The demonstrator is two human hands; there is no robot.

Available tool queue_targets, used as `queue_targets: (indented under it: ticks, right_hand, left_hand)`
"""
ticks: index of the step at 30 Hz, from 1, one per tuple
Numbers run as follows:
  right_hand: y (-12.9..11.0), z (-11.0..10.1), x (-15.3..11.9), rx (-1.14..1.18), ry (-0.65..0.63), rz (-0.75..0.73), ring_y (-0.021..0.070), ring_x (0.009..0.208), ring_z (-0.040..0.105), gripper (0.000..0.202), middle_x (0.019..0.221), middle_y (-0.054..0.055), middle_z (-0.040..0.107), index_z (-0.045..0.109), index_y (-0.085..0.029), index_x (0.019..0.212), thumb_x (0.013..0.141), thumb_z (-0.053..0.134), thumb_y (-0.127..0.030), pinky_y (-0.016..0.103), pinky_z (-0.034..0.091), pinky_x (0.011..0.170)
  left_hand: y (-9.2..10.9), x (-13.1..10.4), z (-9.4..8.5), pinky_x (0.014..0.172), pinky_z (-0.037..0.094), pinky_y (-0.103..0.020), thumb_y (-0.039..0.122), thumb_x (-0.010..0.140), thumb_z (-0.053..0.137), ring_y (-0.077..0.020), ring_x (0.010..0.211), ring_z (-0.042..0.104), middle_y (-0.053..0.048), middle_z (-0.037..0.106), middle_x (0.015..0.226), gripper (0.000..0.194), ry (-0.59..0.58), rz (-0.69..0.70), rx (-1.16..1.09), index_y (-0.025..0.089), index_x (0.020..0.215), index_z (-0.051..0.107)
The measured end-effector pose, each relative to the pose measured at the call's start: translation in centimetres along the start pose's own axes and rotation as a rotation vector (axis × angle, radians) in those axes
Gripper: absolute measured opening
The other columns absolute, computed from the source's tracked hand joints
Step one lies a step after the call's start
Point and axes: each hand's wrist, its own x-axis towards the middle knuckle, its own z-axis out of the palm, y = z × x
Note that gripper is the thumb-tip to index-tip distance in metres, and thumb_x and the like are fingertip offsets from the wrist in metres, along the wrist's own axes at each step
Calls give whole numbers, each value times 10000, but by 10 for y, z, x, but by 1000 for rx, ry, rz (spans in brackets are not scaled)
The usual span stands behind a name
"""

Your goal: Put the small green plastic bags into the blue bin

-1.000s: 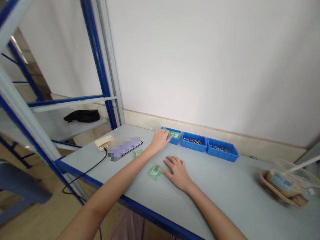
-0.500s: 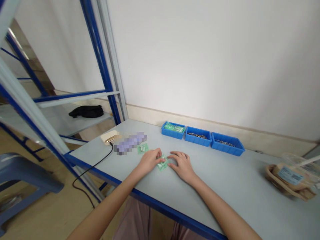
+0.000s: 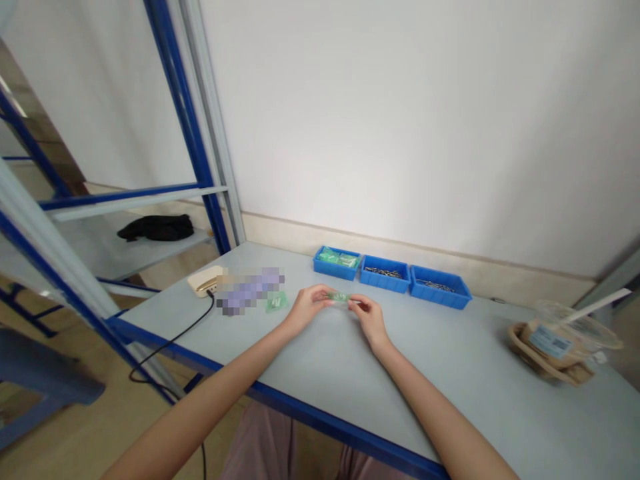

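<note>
Wall [image 3: 400,120] fills the upper part of the frame, and the grey surface [image 3: 450,373] runs below it to a blue front edge [image 3: 320,423] at bottom centre. Open grey top lies between the forearms and from the right forearm toward the cup [image 3: 550,340] in its carton holder [image 3: 525,353], lower right. Along the back, right of centre, stand three blue trays: the left tray [image 3: 334,270] with green packets, the middle tray [image 3: 383,281] and right tray [image 3: 437,295] with small thin pieces. Left of centre, a pixelated purple item [image 3: 253,288] lies near the other packet [image 3: 277,302]. Left hand [image 3: 305,308] and right hand [image 3: 373,323] pinch opposite ends of the green packet [image 3: 341,297], between their fingertips, in front of the left tray.
</note>
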Motion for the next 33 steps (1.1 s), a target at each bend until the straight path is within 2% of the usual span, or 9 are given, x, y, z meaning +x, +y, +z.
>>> queue_targets:
  ticks: [5, 11, 13, 17, 20, 23, 28, 31, 33]
  right_hand:
    - [-16, -2, -5, -47, -84, -135, 194, 799, 600, 108, 801, 41, 684, 692, -207, 713, 679, 600, -252, 312, 438, 746]
    - [-16, -1, -6, -74, -112, -215, 187, 833, 600, 79, 841, 41, 677, 670, -201, 649, 678, 600, -221, 296, 428, 750]
    - [-14, 0, -6, -49, -113, -154, 178, 744, 613, 92, 809, 35, 680, 662, -193, 712, 679, 615, -264, 284, 440, 694]
    - [-9, 3, -6, -13, -169, 28, 123, 398, 527, 287, 650, 9, 665, 612, -168, 882, 730, 566, -407, 253, 411, 480]
    - [-4, 4, -6, -71, -236, 79, 109, 359, 505, 371, 659, 14, 678, 577, -163, 965, 782, 484, -472, 238, 394, 453]
    - [-1, 4, -6, -135, -281, 71, 82, 356, 472, 400, 711, 21, 690, 552, -165, 1036, 822, 422, -477, 222, 395, 464]
    - [1, 2, -4, -235, -386, 58, 63, 388, 430, 331, 718, 19, 683, 595, -165, 1008, 838, 439, -403, 200, 371, 468]
    - [2, 0, -4, -243, -448, 84, 62, 410, 425, 291, 718, 26, 678, 635, -159, 942, 828, 467, -368, 193, 354, 459]
    - [2, -1, -4, -212, -472, 90, 63, 417, 419, 285, 707, 29, 673, 643, -151, 925, 820, 477, -358, 192, 345, 453]
  left_hand:
    - [4, -10, -9, 817, 478, -350, 220, 707, 616, -199, 893, 606, -78, 659, 944, 98, 24, 137, 78, 162, 755, 678]
    - [13, -14, -16, 854, 440, -337, 215, 759, 572, -183, 877, 598, -54, 672, 894, 125, 24, 278, 283, 190, 756, 695]
    - [12, -14, -15, 814, 448, -327, 259, 743, 602, -187, 824, 600, -50, 680, 828, 119, 56, 232, 325, 182, 752, 692]
    - [2, -9, -8, 658, 466, -287, 358, 692, 642, -181, 676, 602, -53, 686, 733, 238, 114, -9, 262, 142, 780, 685]
    - [-6, 1, -6, 622, 470, -272, 400, 681, 632, -190, 673, 621, -78, 695, 751, 311, 73, -125, 103, 108, 781, 681]
    - [-11, 24, -11, 624, 479, -269, 430, 676, 625, -204, 702, 639, -92, 702, 775, 363, 77, -146, 64, 95, 805, 681]
    - [-11, 95, -28, 681, 478, -251, 403, 732, 584, -192, 788, 642, -90, 698, 882, 352, 198, -145, 342, 100, 892, 667]
    - [-13, 133, -38, 716, 455, -257, 339, 731, 602, -202, 842, 624, -89, 690, 905, 245, 230, -183, 480, 124, 826, 671]
    - [-16, 146, -43, 740, 433, -294, 305, 707, 631, -235, 854, 612, -95, 690, 850, 174, 257, -234, 600, 138, 734, 668]
